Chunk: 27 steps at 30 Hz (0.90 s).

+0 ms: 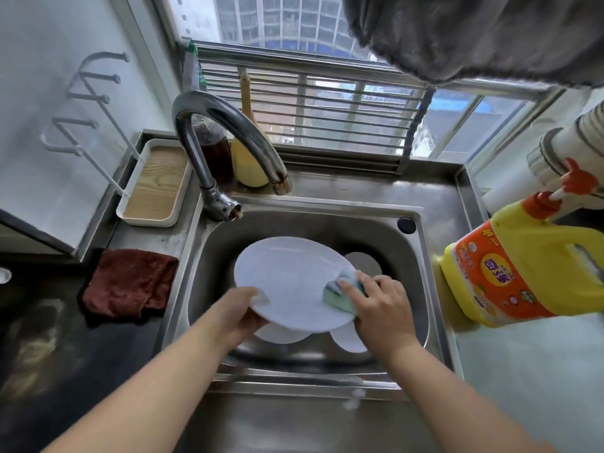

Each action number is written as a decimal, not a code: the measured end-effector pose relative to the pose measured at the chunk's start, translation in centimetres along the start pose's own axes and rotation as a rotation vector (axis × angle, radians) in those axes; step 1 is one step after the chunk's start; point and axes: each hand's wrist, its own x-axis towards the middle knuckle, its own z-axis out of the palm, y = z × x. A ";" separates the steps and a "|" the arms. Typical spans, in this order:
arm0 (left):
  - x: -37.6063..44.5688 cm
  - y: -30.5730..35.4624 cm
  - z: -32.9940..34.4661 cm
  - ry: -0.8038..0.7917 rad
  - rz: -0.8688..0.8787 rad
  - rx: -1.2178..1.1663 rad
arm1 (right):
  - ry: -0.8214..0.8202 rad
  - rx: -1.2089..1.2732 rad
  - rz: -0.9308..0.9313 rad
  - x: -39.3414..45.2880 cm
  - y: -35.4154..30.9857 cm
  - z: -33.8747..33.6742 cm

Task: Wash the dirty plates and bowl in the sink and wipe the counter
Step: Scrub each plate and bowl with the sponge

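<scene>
My left hand (243, 313) gripped plate (287, 282) rim; right hand (376, 305) pressed sponge (336, 294) on it. More dishes (351, 340) waited beneath in sink (421, 243); cloth (127, 284) unused, counter (523, 371) unwiped.

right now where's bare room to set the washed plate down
Bare steel lies behind the sink, between the faucet and the right corner. Pale counter in front of the detergent jug is also free. The left side is crowded: red cloth and tray.
</scene>
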 end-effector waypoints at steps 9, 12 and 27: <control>1.0 -0.1 0.6 0.007 0.006 0.065 | 0.012 0.013 -0.015 -0.2 0.1 0.2; 0.6 -1.8 2.9 0.030 0.063 -0.018 | 0.016 0.083 0.024 0.4 -3.1 1.1; 1.4 -0.1 0.3 -0.024 -0.052 0.092 | 0.054 -0.003 -0.099 0.1 0.2 0.0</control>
